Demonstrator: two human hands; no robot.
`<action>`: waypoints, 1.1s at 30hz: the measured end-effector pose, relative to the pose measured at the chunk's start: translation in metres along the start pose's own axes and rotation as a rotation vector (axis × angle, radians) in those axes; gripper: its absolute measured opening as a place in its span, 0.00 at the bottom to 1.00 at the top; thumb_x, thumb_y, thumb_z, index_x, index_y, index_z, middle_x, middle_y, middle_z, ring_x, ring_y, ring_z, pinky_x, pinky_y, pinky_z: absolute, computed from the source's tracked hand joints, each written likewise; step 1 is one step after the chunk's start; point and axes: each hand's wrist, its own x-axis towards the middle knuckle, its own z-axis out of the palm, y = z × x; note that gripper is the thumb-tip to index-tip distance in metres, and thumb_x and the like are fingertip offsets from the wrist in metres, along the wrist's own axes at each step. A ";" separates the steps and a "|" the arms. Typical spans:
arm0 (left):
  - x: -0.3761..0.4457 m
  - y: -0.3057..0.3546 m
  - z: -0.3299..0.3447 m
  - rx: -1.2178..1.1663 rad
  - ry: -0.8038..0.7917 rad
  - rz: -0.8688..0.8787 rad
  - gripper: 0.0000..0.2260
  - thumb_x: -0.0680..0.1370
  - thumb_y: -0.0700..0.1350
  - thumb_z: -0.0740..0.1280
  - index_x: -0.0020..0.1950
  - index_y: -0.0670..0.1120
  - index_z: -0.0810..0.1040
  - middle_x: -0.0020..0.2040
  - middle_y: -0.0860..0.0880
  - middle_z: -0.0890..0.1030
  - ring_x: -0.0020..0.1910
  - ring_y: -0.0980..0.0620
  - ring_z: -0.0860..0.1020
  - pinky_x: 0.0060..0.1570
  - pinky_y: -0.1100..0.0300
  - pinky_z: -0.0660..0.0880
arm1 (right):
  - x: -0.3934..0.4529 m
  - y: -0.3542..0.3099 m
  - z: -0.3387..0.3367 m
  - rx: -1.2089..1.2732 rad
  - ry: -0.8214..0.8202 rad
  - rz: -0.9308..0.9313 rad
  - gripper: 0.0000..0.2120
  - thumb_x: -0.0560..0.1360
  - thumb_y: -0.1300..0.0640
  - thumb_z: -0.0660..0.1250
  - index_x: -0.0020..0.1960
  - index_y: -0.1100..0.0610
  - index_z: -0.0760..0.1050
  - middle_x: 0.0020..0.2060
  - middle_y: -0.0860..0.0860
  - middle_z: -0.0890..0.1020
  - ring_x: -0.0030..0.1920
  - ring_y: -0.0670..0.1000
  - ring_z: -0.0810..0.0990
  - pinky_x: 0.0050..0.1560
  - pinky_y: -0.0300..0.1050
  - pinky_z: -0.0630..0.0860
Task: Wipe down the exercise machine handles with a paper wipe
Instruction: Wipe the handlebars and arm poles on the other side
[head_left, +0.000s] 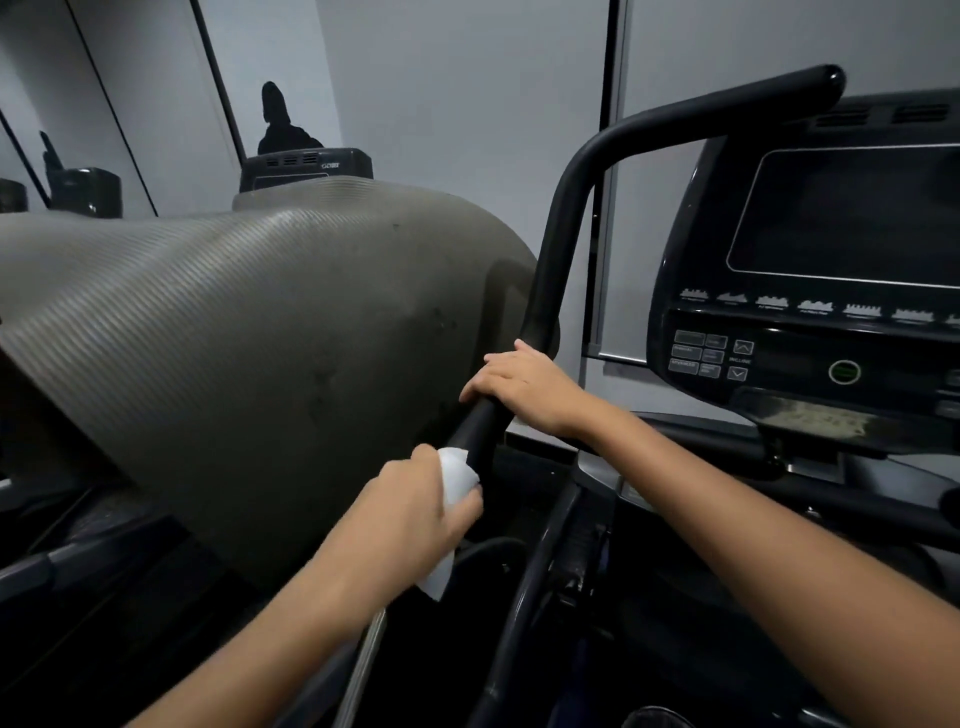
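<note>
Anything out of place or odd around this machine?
Yes: a ribbed grey mat is draped over the neighbouring machine, hiding most of it. The console shelf looks dusty. Both hands and the handle look normal.

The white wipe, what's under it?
The left hand grips the white wipe against the black handle, below the right hand. The handle's surface beneath the wipe is covered, so unseen.
</note>
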 end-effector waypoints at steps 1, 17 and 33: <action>0.013 -0.003 -0.005 -0.055 -0.089 0.000 0.18 0.78 0.61 0.64 0.43 0.47 0.69 0.40 0.51 0.77 0.36 0.52 0.75 0.31 0.59 0.67 | -0.002 -0.003 -0.003 -0.004 -0.024 -0.003 0.20 0.84 0.60 0.51 0.60 0.52 0.82 0.61 0.46 0.81 0.70 0.48 0.66 0.73 0.43 0.42; 0.051 -0.007 0.000 -0.892 -0.501 -0.069 0.18 0.80 0.56 0.64 0.50 0.40 0.76 0.37 0.44 0.85 0.39 0.44 0.86 0.42 0.54 0.82 | -0.008 -0.021 -0.007 -0.086 -0.064 0.079 0.20 0.84 0.62 0.52 0.64 0.54 0.80 0.65 0.49 0.79 0.73 0.52 0.65 0.75 0.55 0.45; 0.037 -0.014 -0.004 -0.570 -0.317 0.033 0.23 0.79 0.62 0.63 0.45 0.41 0.80 0.40 0.45 0.85 0.39 0.46 0.83 0.41 0.56 0.76 | -0.013 -0.011 -0.001 0.181 -0.047 0.083 0.22 0.85 0.59 0.47 0.65 0.52 0.79 0.67 0.48 0.76 0.75 0.47 0.62 0.77 0.48 0.42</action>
